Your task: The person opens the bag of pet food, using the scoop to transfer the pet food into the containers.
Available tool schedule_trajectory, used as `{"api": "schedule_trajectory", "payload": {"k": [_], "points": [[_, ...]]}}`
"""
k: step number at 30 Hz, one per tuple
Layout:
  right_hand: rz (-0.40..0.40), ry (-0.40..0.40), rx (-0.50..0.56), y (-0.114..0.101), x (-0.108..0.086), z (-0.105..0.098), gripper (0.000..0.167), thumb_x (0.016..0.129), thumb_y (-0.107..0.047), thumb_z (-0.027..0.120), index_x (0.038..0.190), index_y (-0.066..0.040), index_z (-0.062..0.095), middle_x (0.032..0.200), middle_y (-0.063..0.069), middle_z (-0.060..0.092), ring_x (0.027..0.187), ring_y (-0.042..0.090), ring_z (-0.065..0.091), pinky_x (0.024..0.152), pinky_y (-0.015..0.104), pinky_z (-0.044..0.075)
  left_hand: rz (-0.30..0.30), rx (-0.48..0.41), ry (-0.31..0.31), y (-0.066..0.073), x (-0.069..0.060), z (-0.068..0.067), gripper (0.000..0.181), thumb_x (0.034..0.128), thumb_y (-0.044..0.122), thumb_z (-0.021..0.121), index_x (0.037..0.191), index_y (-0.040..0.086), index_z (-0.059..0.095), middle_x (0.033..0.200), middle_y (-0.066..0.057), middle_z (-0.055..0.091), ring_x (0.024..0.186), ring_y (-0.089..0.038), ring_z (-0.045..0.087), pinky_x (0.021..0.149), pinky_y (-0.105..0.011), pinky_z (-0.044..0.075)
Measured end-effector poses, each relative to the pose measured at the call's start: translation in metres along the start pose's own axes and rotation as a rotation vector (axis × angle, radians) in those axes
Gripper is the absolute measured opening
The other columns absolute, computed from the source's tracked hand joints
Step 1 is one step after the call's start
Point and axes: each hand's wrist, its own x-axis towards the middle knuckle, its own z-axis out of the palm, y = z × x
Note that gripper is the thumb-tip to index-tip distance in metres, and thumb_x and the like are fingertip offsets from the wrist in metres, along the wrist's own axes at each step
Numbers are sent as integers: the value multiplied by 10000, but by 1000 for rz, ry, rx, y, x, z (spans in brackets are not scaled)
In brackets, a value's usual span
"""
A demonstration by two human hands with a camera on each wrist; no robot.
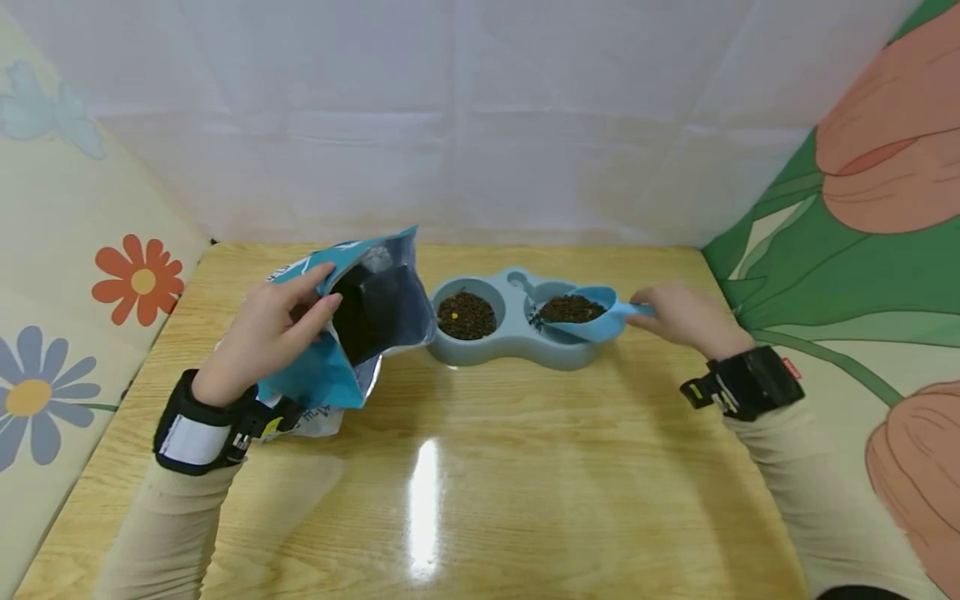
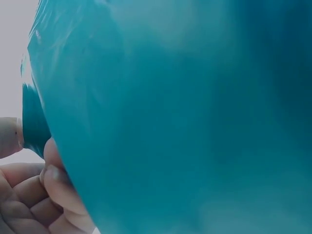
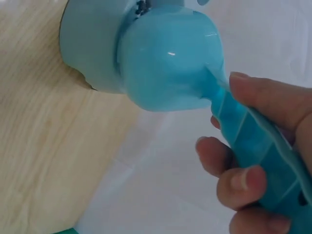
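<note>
The left hand [image 1: 273, 333] pinches the bag [image 1: 318, 375] by its edge, while the right hand [image 1: 686, 317] grips the scoop [image 1: 611, 329], its kibble [image 1: 573, 308] over the right bowl [image 1: 562, 358], where a sideways tilt could spill pellets past the rim.

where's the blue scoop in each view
Head: blue scoop right of centre, over the right side of the double bowl.
Left wrist: not in it.
Right wrist: from upper middle down to lower right.
Shared landmark: double bowl, upper left in right wrist, absent from left wrist.
</note>
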Motion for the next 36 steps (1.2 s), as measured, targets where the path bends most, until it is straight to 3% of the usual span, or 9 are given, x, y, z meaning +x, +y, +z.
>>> {"api": "schedule_trajectory", "payload": {"k": [6, 14, 28, 36], "points": [[-3, -39, -59, -2, 2, -10, 318, 837, -195, 651, 1020, 64, 644, 936, 208, 638, 786, 332, 606, 680, 459, 470, -9, 10, 4, 0, 0, 0, 389, 834, -24, 590, 1202, -127, 516, 510, 57, 351, 431, -53, 309, 424, -231, 257], [62, -125, -111, -5, -3, -28, 365, 846, -246, 641, 1059, 50, 634, 999, 229, 617, 834, 357, 592, 660, 464, 473, -15, 4, 1, 0, -1, -1, 399, 835, -26, 591, 1214, -120, 511, 515, 57, 354, 433, -56, 311, 424, -228, 258], [53, -156, -163, -8, -6, -46, 293, 819, -233, 670, 987, 7, 676, 897, 165, 640, 705, 286, 586, 598, 441, 459, -1, -4, 11, 0, 0, 0, 389, 837, -27, 585, 1206, -126, 513, 507, 70, 333, 426, -48, 299, 425, -224, 247], [81, -159, -166, -11, -10, -47, 276, 802, -221, 684, 975, -5, 684, 922, 166, 640, 722, 290, 594, 611, 444, 471, 4, -7, 12, -1, 0, 0, 389, 835, -28, 588, 1204, -124, 516, 510, 73, 337, 428, -49, 301, 428, -221, 248]]}}
